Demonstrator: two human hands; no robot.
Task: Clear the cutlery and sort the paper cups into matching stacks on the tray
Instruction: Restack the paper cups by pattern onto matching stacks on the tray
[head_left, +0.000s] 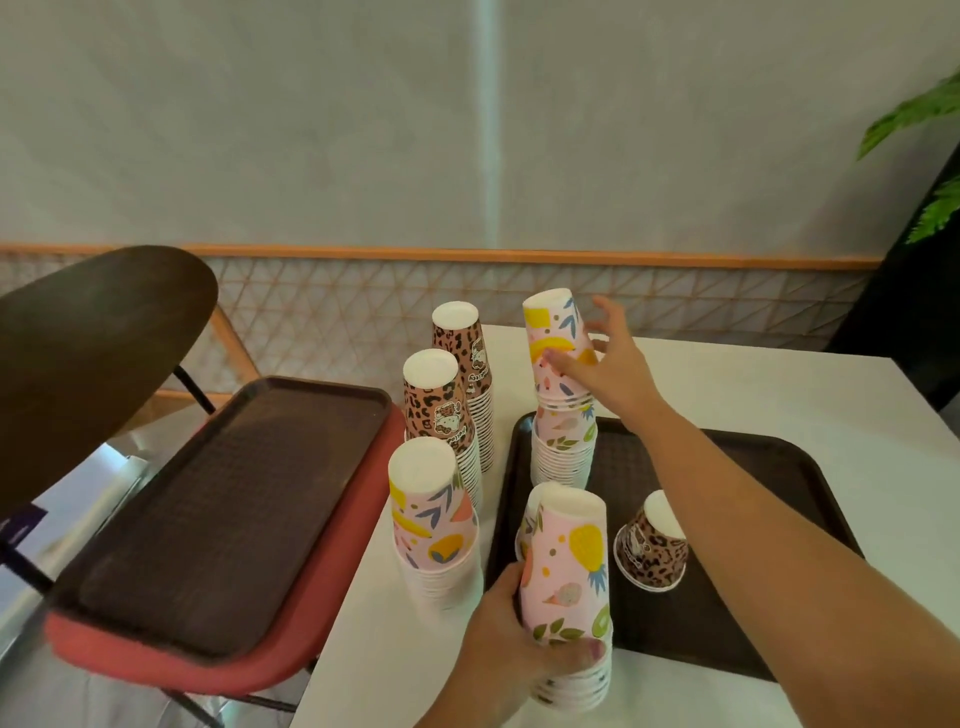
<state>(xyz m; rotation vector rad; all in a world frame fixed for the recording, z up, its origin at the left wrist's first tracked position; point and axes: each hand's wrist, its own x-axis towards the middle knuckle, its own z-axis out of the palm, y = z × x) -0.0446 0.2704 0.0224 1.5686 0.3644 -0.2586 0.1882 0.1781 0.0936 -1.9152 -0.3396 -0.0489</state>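
While sorted: five stacks (563, 452), one cup (652, 545)

Inverted fruit-print cup stacks (563, 447) and leopard-print cup (652, 545) on tray (727, 613)

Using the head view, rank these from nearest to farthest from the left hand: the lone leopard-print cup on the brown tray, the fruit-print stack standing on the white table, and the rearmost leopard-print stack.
From the left hand:
1. Fruit-print paper cup stack on the white table, just left of the hand.
2. Lone upside-down leopard-print paper cup on the brown plastic tray, to the right. Close to the first.
3. Rearmost leopard-print cup stack, far back on the table.
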